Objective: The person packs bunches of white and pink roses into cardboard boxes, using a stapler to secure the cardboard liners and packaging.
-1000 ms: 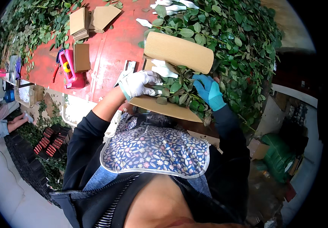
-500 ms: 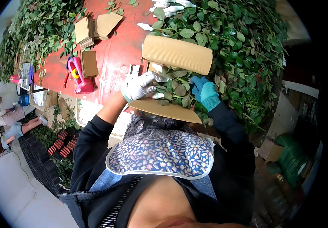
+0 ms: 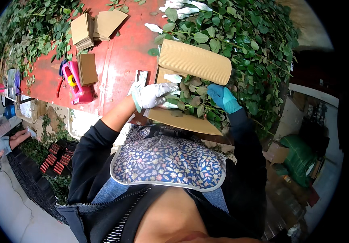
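Leafy stems (image 3: 191, 97) with white-sleeved flower heads (image 3: 172, 78) lie on a brown corrugated cardboard sheet. The sheet's far part (image 3: 194, 60) curls over behind them, and its near flap (image 3: 184, 121) lies along the table edge by my apron. In a white glove, my left hand (image 3: 153, 96) rests with its fingers stretched over the flower heads. My right hand (image 3: 223, 99), in a blue-teal glove, has its fingers curled round the stems at their right. The stems inside its grip are partly hidden.
A large heap of leafy stems (image 3: 259, 52) covers the red table's (image 3: 119, 48) right side; another heap (image 3: 32, 36) lies far left. A pink tape dispenser (image 3: 75, 85) and stacked cardboard pieces (image 3: 82, 31) stand left. Another person (image 3: 4, 141) is at the far left.
My left hand's fingers have straightened over the flower heads. My right hand stays at the stems. The whole view has shifted slightly, with the table's left things moving left in the picture.
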The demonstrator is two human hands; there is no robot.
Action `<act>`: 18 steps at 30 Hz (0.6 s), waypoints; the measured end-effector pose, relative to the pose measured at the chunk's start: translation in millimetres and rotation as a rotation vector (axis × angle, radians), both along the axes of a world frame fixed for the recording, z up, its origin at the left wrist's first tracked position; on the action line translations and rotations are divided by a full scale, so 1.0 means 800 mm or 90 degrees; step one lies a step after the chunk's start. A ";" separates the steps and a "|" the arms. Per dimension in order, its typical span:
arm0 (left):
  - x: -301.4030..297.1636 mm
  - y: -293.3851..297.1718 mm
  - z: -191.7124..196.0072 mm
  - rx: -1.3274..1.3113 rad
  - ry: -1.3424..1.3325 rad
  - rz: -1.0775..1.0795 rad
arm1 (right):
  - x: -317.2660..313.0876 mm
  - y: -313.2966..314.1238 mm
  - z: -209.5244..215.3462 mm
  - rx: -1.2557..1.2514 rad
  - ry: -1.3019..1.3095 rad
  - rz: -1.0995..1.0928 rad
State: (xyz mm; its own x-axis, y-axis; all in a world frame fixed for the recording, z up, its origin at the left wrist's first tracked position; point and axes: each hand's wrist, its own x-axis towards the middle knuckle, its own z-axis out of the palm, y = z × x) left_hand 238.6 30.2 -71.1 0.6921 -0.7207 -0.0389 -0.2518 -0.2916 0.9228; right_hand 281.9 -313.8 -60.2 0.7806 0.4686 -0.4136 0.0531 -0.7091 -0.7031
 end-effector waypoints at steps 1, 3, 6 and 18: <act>0.003 -0.002 -0.004 -0.001 -0.009 -0.013 | 0.003 0.000 -0.003 0.006 0.027 0.018; 0.007 -0.010 0.002 0.025 -0.013 -0.019 | 0.008 -0.007 -0.016 0.028 0.024 0.077; 0.020 -0.005 0.008 0.076 -0.010 -0.044 | 0.013 -0.012 -0.024 -0.021 -0.016 0.111; 0.025 -0.019 0.043 0.213 -0.209 -0.024 | -0.006 0.000 -0.022 -0.114 -0.117 0.205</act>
State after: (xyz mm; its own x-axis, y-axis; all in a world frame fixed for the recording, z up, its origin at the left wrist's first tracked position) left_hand 258.8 14.7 -36.9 0.6803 -0.7306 -0.0575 -0.5305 -0.5451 0.6492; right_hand 277.4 -313.8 -77.5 0.6745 0.6337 -0.3788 0.4049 -0.7466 -0.5279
